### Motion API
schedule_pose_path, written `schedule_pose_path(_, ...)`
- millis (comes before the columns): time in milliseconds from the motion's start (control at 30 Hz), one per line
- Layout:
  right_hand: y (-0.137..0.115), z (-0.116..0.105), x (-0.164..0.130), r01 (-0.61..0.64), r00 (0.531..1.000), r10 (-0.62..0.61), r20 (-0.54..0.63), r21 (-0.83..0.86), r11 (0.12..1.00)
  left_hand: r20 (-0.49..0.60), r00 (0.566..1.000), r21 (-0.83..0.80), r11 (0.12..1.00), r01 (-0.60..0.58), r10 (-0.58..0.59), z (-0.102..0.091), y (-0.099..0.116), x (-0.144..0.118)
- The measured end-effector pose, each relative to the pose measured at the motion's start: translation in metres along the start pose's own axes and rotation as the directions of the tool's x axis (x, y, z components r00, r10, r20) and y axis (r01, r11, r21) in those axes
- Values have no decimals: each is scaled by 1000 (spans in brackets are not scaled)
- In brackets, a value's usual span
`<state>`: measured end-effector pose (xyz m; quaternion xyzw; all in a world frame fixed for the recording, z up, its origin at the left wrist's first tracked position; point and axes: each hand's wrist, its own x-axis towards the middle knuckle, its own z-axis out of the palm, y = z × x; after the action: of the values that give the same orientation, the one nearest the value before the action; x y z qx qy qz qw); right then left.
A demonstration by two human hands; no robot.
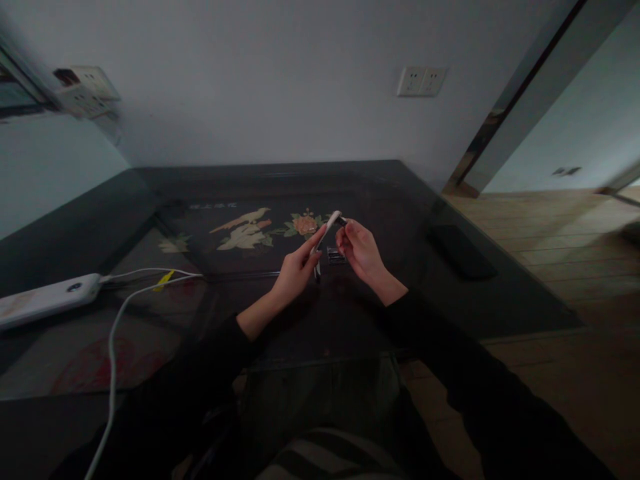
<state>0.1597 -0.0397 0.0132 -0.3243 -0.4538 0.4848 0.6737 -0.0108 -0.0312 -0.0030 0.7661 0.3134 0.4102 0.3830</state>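
My left hand (296, 268) is closed around a slim white object (331, 221), held tilted above the dark glass tabletop (300, 320). From this view I cannot tell what kind of thing it is. My right hand (364, 252) pinches a small dark piece (342, 221) against the white object's upper end; its kind is too small to make out. Between the hands, a little dark item with light stripes (335, 255) lies on the tabletop.
At the left lies a white power strip (55, 299) with a white cable (113, 347) running toward me. A black flat object (461, 252) rests near the table's right edge. Wall sockets (421, 81) sit above the table. Flowers and birds decorate the tabletop.
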Motion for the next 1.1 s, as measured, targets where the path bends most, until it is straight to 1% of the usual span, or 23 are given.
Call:
schedule_pose_path(133,0,-1,0,0,1000,-1,-19,-43,999,42,999,-6,1000,-29,30,1,5,-3)
schedule_pose_path(267,1,-2,0,-16,1000,15,-25,-45,999,80,996,-1,999,-50,50,4,10,-5)
schedule_pose_path(500,0,-2,0,-13,1000,12,-23,-13,1000,127,992,-110,994,-7,21,5,10,-3)
schedule_pose_path(733,1,-2,0,-24,1000,23,-18,-36,999,78,997,-72,997,23,-18,1,7,0)
schedule_pose_path(867,1,-2,1,-10,1000,10,-11,-27,1000,43,999,-66,998,13,-10,-1,5,1)
schedule_pose_path(1000,2,-2,0,-12,1000,12,-18,-31,999,3,1000,1,1000,26,-26,-2,3,2)
schedule_pose_path(1100,2,-1,1,-18,1000,18,-22,-32,999,-3,999,30,999,32,-32,-3,3,2)
